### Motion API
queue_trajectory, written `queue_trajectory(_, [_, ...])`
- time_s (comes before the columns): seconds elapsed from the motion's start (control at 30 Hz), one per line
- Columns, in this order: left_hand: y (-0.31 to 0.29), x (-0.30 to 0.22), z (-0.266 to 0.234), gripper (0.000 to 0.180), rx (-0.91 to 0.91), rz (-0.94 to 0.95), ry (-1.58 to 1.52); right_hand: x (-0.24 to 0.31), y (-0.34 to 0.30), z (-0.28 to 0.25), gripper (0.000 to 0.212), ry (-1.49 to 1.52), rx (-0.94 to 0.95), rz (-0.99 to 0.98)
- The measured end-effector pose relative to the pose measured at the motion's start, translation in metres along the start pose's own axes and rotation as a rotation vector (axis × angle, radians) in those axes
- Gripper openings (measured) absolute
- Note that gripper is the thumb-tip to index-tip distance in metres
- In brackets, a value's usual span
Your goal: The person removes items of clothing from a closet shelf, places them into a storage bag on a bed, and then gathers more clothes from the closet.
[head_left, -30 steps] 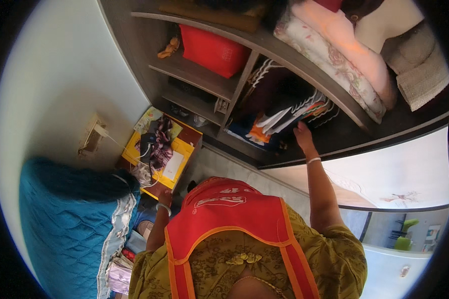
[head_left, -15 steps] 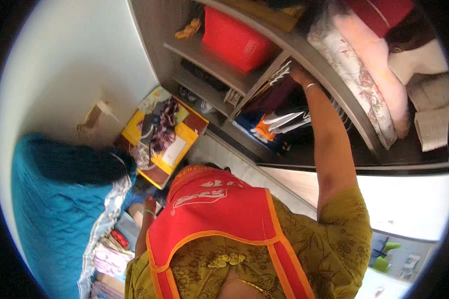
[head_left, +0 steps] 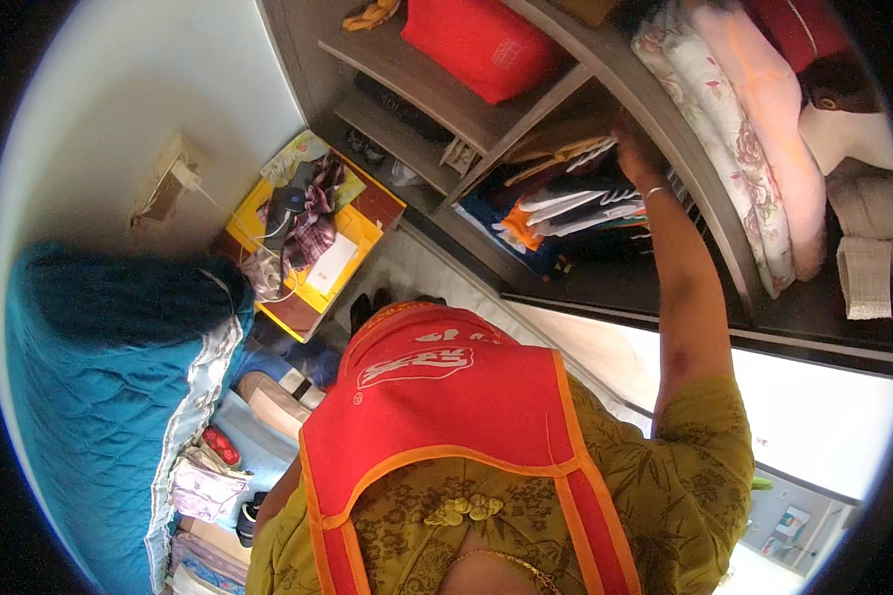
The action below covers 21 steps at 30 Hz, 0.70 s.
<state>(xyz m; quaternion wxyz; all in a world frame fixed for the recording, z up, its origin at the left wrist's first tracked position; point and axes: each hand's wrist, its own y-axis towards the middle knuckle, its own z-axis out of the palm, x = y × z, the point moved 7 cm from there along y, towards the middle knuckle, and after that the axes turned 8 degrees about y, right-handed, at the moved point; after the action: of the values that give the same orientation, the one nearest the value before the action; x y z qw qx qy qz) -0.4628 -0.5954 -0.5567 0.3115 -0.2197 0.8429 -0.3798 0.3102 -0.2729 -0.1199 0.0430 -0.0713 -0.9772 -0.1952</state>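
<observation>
My right hand point(head_left: 637, 154) reaches into the hanging section of a dark wardrobe, beside the hooks of the hangers. Its fingers are in shadow, so I cannot tell whether they grip a hanger. Below and left of it hang several garments on white hangers point(head_left: 571, 203). A brown garment point(head_left: 556, 144) hangs closest to the divider, and an orange piece point(head_left: 516, 226) shows lower among the clothes. My left hand is out of sight; only a strip of its arm shows beside the red apron point(head_left: 427, 416).
A red box point(head_left: 481, 50) stands on a wardrobe shelf. Folded bedding point(head_left: 729, 149) fills the right compartment. At the left are a yellow-and-brown table point(head_left: 372, 223) with cables and plaid cloth, a teal quilted cover point(head_left: 89, 397), and folded clothes point(head_left: 208, 486) beside it.
My right hand has drawn slightly down and right along the hangers, and the white hangers are more spread out. My left hand, visible earlier near the folded clothes, has gone from sight.
</observation>
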Motion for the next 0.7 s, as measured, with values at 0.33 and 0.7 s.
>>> queue_trajectory(0.33, [-0.001,-0.008,-0.036,0.036,-0.028,0.062,0.045,-0.061,-0.048,-0.022,0.062,0.004,0.074,0.495])
queue_trajectory(0.7, [0.018,-0.056,-0.082,0.038,-0.029,0.241,0.277,-0.032,-0.06,0.014,0.029,-0.1,0.127,0.563])
